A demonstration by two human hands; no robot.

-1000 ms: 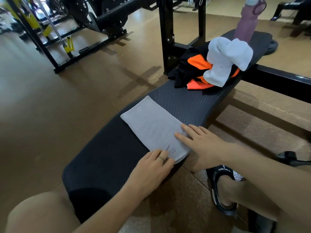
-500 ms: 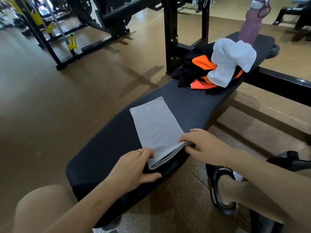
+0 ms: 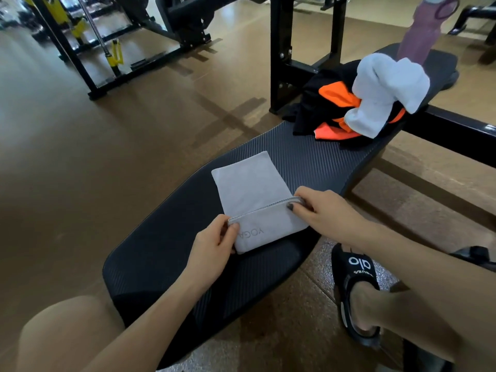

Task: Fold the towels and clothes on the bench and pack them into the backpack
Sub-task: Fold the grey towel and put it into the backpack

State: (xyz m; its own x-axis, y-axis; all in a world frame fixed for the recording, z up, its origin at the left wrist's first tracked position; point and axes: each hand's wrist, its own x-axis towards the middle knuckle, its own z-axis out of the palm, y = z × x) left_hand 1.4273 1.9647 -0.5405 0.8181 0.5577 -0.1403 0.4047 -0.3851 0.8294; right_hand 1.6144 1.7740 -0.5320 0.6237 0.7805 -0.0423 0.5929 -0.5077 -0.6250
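We pinch the grey towel's point(image 3: 252, 194) near edge with left hand point(image 3: 212, 248) and right hand point(image 3: 324, 210) fingers, doubling it over on the surface point(image 3: 308, 159) to shorten it for packing.

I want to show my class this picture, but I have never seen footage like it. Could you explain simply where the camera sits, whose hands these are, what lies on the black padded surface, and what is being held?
There is no machine here: the camera is worn on a person's head and looks down at their own two bare hands. The black padded surface is a gym bench. On it lies a grey towel; its near end, printed YOGA, is being folded over the rest. The left hand pinches one corner of that edge, and the right hand pinches the other. Farther along the bench sits an unfolded heap: a white towel on top of black and orange clothes, with a purple bottle behind it. No backpack is in view.
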